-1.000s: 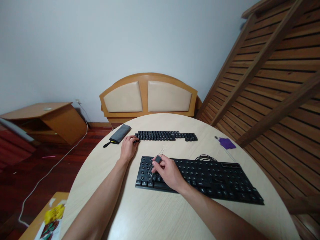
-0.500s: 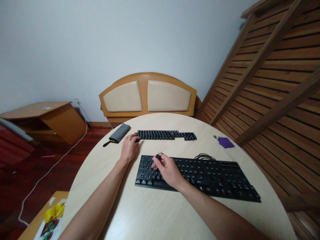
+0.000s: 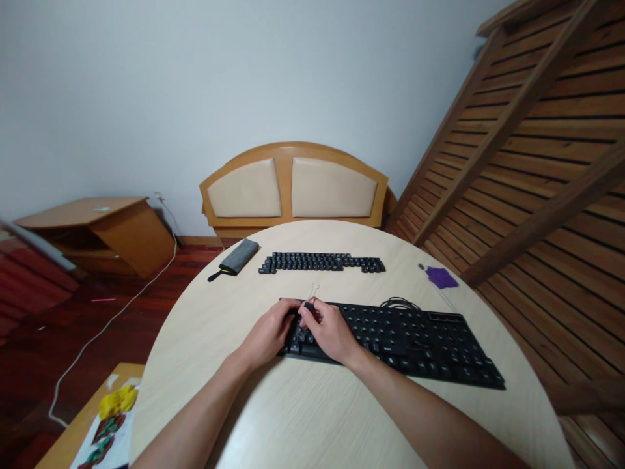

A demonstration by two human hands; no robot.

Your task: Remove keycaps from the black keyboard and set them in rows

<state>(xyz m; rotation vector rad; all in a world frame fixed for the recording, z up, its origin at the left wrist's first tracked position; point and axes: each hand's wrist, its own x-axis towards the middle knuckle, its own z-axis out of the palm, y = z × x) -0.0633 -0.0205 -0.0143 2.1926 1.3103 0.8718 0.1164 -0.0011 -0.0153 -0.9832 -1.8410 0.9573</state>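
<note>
A black keyboard [image 3: 410, 335] lies across the round pale table [image 3: 312, 417] in front of me. My right hand [image 3: 329, 331] rests on its left end, fingers pinched on a small wire keycap puller [image 3: 311, 296] whose loops stick up past the keyboard's far edge. My left hand [image 3: 269, 331] lies on the keyboard's left corner, fingers curled against the keys beside my right hand. Farther back sit rows of loose black keycaps [image 3: 322, 262].
A grey pouch [image 3: 235, 256] with a black strap lies at the table's back left. A purple cloth [image 3: 442, 277] sits at the back right, and a coiled black cable [image 3: 400, 303] behind the keyboard. A padded wooden headboard [image 3: 293, 189] stands behind the table, wooden slats [image 3: 537, 143] lean on the right.
My left hand has left the loose keycap rows and come back to the keyboard's left corner. My right hand stays on the keys with the puller.
</note>
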